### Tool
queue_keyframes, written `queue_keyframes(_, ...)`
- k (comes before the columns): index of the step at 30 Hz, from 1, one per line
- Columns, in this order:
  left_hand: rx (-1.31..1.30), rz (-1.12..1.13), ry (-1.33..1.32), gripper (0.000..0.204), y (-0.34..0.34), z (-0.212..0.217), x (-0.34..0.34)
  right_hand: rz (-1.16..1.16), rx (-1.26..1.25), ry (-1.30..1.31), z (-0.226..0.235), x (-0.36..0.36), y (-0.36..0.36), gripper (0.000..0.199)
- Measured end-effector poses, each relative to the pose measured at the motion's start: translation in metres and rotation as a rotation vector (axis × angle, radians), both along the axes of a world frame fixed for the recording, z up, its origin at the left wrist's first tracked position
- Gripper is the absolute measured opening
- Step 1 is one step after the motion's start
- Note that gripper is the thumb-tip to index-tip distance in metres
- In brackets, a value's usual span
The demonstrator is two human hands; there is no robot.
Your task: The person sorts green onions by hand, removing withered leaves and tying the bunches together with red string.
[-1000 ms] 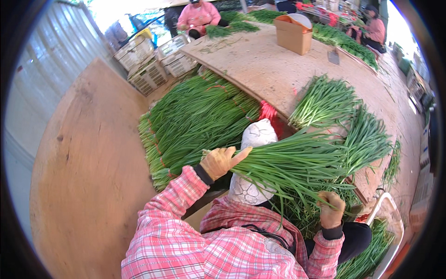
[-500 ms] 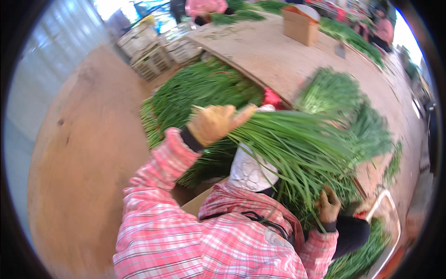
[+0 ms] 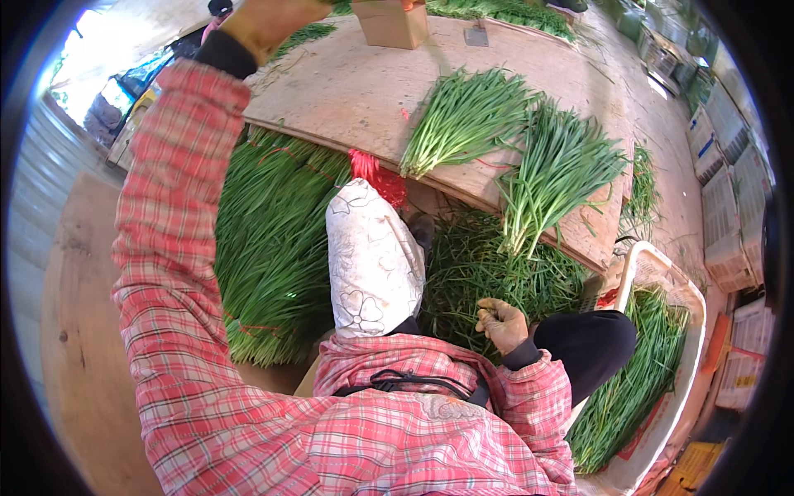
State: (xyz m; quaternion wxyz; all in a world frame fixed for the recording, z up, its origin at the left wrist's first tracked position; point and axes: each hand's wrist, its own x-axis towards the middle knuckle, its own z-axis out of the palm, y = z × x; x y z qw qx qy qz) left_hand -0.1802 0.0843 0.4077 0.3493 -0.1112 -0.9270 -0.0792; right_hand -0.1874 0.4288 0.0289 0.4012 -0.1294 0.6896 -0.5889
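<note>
My left hand (image 3: 269, 26), in a tan glove, is raised high at the top left. The upper edge of the view cuts it off, so what its fingers hold cannot be seen. Low in front of me, my right hand (image 3: 502, 324), also gloved, has its fingers curled in and nothing showing in them. Loose long green leaves, like garlic chives (image 3: 463, 273), lie in a heap just beyond it. Two bunches of the same leaves rest on the board, a left one (image 3: 471, 116) and a right one (image 3: 562, 169), their pale stem ends toward me.
A wooden board (image 3: 331, 99) carries a cardboard box (image 3: 393, 25). Stacked chives (image 3: 273, 240) fill the space left of my knee, which a white patterned cloth (image 3: 372, 256) covers. Red ties (image 3: 376, 178) hang at the board's edge. A white crate (image 3: 699, 331) of chives stands right.
My left hand has swung up and away to the far left; the bunch of chives it held across my lap is out of sight. My right hand stays low, with its fingers curled. The view has turned.
</note>
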Motion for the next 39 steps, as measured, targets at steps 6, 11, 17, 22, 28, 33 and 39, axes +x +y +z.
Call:
queue_keyframes(6,0.923,-0.105,-0.691,0.035,-0.036,-0.091,-0.109,0.01,-0.01,-0.015,-0.003,0.006,-0.002,0.025)
queue_keyframes(11,1.252,0.069,-0.942,0.018,-0.037,-0.266,-0.13,0.022,-0.009,0.005,-0.012,0.006,-0.001,0.027)
queue_keyframes(17,1.625,0.138,-1.019,0.024,-0.026,-0.293,-0.127,-0.025,0.058,-0.07,-0.006,0.0,0.001,0.025)
queue_keyframes(22,1.729,0.004,-0.997,0.026,-0.033,-0.304,-0.135,0.023,0.015,-0.096,0.016,-0.006,-0.012,0.024)
queue_keyframes(28,1.429,-0.002,-1.001,0.034,-0.05,-0.297,-0.147,0.008,-0.083,0.126,0.042,-0.017,-0.067,0.025)
queue_keyframes(33,0.65,0.286,-0.938,0.087,-0.058,-0.283,-0.154,0.028,-0.08,0.363,0.049,-0.05,-0.111,0.029)
queue_keyframes(39,0.492,0.314,-0.767,0.078,-0.054,-0.272,-0.145,-0.127,-0.153,0.329,0.042,-0.068,-0.136,0.036)
